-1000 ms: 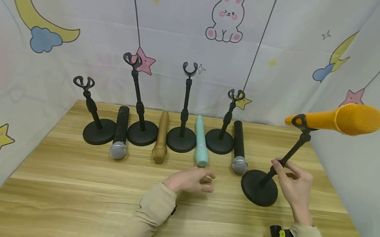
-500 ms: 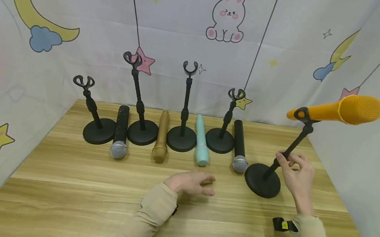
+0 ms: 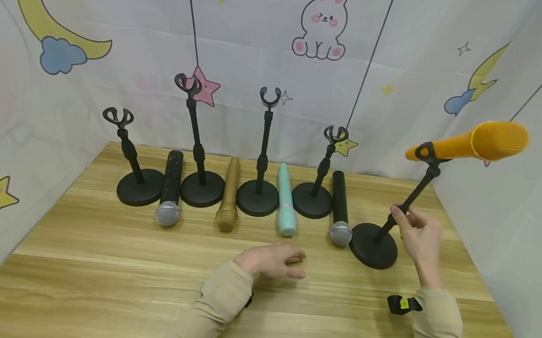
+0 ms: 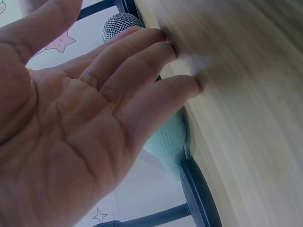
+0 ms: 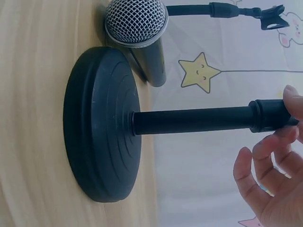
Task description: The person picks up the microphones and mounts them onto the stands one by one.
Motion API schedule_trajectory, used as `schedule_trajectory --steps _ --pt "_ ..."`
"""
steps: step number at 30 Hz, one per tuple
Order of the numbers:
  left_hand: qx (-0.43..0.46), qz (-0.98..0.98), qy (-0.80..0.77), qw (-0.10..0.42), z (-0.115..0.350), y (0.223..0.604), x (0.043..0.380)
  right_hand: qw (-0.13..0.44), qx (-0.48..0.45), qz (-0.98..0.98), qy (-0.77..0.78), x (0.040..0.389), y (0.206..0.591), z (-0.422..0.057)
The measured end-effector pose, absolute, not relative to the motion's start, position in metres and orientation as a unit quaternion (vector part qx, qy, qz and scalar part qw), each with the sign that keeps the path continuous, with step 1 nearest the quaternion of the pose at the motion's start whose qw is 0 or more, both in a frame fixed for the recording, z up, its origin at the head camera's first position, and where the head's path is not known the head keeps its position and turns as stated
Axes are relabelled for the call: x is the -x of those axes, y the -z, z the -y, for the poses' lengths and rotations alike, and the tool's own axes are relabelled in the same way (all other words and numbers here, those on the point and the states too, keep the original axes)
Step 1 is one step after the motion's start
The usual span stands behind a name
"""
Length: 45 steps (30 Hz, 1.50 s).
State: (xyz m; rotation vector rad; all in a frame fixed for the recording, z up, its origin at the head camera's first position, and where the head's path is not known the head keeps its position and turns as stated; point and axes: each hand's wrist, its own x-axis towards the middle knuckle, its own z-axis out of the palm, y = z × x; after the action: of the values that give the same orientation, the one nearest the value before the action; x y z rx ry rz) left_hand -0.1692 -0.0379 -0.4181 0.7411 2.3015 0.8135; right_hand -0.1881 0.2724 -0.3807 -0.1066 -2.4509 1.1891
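Note:
My right hand (image 3: pixel 420 237) pinches the pole of a black microphone stand (image 3: pixel 417 195) between thumb and fingers. An orange microphone (image 3: pixel 497 140) sits in that stand's clip, its head pointing right and slightly up. In the right wrist view the stand's round base (image 5: pixel 104 127) is right at the tabletop, beside the silver head of a black microphone (image 5: pixel 137 21). My left hand (image 3: pixel 271 259) holds nothing; its fingers are relaxed, with fingertips near the wood in the left wrist view. Just beyond it lies a teal microphone (image 3: pixel 287 206), partly hidden by the fingers in the left wrist view.
Several black stands with bare clips, such as the middle one (image 3: pixel 259 198), line the back of the wooden table (image 3: pixel 115 285). Between them lie a speckled black microphone (image 3: pixel 173 181) and a gold microphone (image 3: pixel 231 192). A printed curtain (image 3: pixel 245 39) closes off the back and sides.
My right hand has moved the stand with the orange microphone back toward the row and, lastly, slightly left, beside the black microphone. My left hand has barely moved.

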Motion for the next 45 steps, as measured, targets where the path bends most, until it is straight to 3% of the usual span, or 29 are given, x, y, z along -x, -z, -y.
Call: schedule_trajectory --steps 45 --pt "-0.268 -0.863 -0.317 0.289 0.038 0.416 0.167 0.161 0.060 0.801 -0.573 0.272 0.372 -0.264"
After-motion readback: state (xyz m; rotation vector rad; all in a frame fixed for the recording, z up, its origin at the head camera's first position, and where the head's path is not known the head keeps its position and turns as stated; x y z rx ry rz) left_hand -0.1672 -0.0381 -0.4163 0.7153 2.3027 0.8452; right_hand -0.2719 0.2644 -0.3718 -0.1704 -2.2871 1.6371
